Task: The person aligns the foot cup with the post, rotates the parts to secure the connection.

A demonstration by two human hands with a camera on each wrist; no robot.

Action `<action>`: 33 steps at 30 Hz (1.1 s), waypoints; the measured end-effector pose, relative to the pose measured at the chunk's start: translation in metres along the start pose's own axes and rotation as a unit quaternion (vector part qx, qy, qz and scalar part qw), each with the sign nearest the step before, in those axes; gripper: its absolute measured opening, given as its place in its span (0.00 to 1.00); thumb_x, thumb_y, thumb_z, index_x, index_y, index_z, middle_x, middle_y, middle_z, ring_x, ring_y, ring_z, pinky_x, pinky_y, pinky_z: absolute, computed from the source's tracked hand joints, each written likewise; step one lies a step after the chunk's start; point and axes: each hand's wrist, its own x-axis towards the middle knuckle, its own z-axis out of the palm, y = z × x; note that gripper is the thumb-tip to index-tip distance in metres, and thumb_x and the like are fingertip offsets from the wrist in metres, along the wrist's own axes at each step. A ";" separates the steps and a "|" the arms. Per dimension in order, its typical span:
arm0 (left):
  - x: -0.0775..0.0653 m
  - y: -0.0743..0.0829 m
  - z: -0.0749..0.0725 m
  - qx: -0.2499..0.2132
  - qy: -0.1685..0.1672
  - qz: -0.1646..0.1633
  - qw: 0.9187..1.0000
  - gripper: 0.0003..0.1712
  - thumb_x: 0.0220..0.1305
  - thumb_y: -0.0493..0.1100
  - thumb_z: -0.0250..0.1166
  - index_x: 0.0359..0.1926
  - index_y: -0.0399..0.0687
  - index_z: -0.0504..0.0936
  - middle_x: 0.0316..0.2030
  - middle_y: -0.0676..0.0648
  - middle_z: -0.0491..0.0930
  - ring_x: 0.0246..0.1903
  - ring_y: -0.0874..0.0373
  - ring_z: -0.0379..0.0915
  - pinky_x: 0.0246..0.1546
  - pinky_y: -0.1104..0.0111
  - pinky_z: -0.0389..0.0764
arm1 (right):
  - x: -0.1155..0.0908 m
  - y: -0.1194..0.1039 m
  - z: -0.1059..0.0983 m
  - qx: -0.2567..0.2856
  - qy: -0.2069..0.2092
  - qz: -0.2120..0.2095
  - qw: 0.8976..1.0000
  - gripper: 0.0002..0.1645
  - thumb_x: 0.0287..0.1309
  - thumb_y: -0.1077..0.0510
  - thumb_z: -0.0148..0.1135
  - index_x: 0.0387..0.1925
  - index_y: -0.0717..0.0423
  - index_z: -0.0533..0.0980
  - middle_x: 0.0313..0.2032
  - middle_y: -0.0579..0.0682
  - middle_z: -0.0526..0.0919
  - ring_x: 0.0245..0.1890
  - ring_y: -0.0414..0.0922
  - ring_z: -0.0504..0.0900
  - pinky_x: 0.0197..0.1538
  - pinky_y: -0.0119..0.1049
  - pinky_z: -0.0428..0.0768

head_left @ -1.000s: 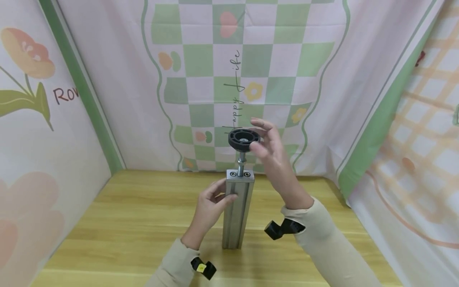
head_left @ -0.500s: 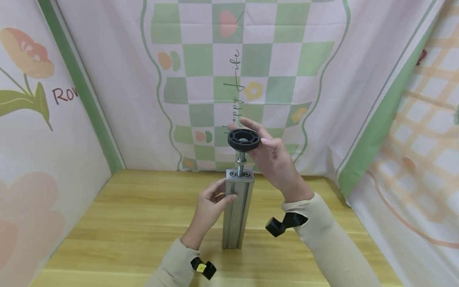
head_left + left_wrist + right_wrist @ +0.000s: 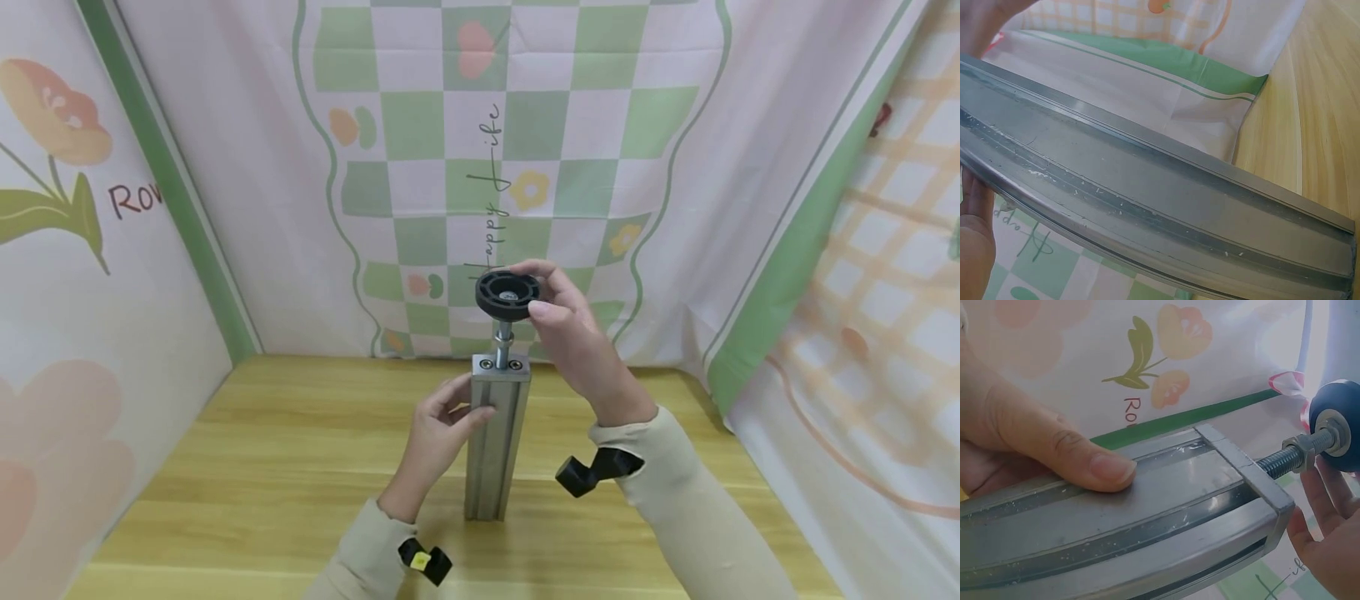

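Note:
An aluminium profile (image 3: 497, 450) stands upright on the table, with a plate and two screws on its top end. From that end rises a threaded rod (image 3: 1280, 462) with a nut (image 3: 1304, 454), topped by a round black levelling foot (image 3: 495, 310). My left hand (image 3: 442, 423) grips the profile near its top, thumb on the near face. My right hand (image 3: 576, 346) holds the foot's right rim between thumb and fingers. In the left wrist view the profile (image 3: 1147, 181) crosses the frame, its grooves dotted with small pale bits.
The wooden table (image 3: 300, 467) lies under the profile. Behind it hangs a checkered cloth (image 3: 476, 133); further printed cloths (image 3: 60, 317) line both sides. A black camera mount (image 3: 596, 472) is on the right wrist, another (image 3: 425, 560) on the left.
My right hand's fingers opened around the foot half a second ago and now close on its rim. The left hand and profile stay in place.

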 end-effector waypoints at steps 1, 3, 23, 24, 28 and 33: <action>0.000 0.000 0.000 0.000 0.000 0.001 1.000 0.25 0.62 0.33 0.70 0.60 0.37 0.79 0.50 0.41 0.81 0.45 0.55 0.79 0.48 0.64 0.84 | 0.000 0.000 0.000 -0.009 0.007 -0.003 1.000 0.22 0.60 0.61 0.48 0.57 0.50 0.68 0.60 0.56 0.72 0.58 0.50 0.72 0.66 0.39 0.68; 0.000 -0.001 0.000 0.000 0.000 0.004 1.000 0.25 0.62 0.32 0.70 0.60 0.37 0.79 0.50 0.40 0.81 0.45 0.56 0.79 0.48 0.64 0.84 | -0.001 0.000 0.001 -0.022 0.018 -0.008 1.000 0.21 0.60 0.62 0.52 0.55 0.50 0.68 0.60 0.58 0.70 0.58 0.50 0.72 0.62 0.36 0.73; 0.000 -0.002 -0.001 -0.003 -0.002 0.003 1.000 0.25 0.62 0.32 0.70 0.60 0.38 0.79 0.50 0.41 0.81 0.46 0.55 0.79 0.48 0.64 0.84 | 0.004 -0.002 0.000 0.066 -0.065 0.022 0.995 0.33 0.75 0.53 0.21 0.73 0.54 0.61 0.73 0.65 0.58 0.74 0.55 0.56 0.75 0.49 0.54; 0.000 -0.001 -0.001 -0.002 -0.002 0.003 1.000 0.25 0.62 0.32 0.70 0.60 0.38 0.79 0.50 0.41 0.81 0.46 0.55 0.79 0.48 0.64 0.84 | 0.004 -0.003 0.000 0.074 -0.068 0.027 0.995 0.33 0.74 0.54 0.21 0.72 0.54 0.61 0.73 0.66 0.58 0.74 0.55 0.56 0.75 0.48 0.54; 0.000 -0.001 -0.001 -0.002 0.000 0.003 1.000 0.24 0.62 0.32 0.70 0.60 0.37 0.79 0.49 0.41 0.81 0.45 0.55 0.79 0.47 0.64 0.84 | 0.003 -0.003 -0.001 0.088 -0.074 0.036 0.993 0.33 0.72 0.56 0.22 0.74 0.58 0.56 0.72 0.66 0.59 0.74 0.56 0.57 0.74 0.46 0.55; 0.000 -0.001 -0.001 -0.002 0.000 0.003 1.000 0.24 0.62 0.31 0.70 0.60 0.37 0.79 0.49 0.41 0.81 0.45 0.56 0.79 0.47 0.64 0.84 | 0.003 0.000 -0.002 0.094 -0.072 0.036 0.992 0.33 0.73 0.56 0.25 0.74 0.62 0.53 0.71 0.67 0.61 0.73 0.56 0.58 0.74 0.46 0.56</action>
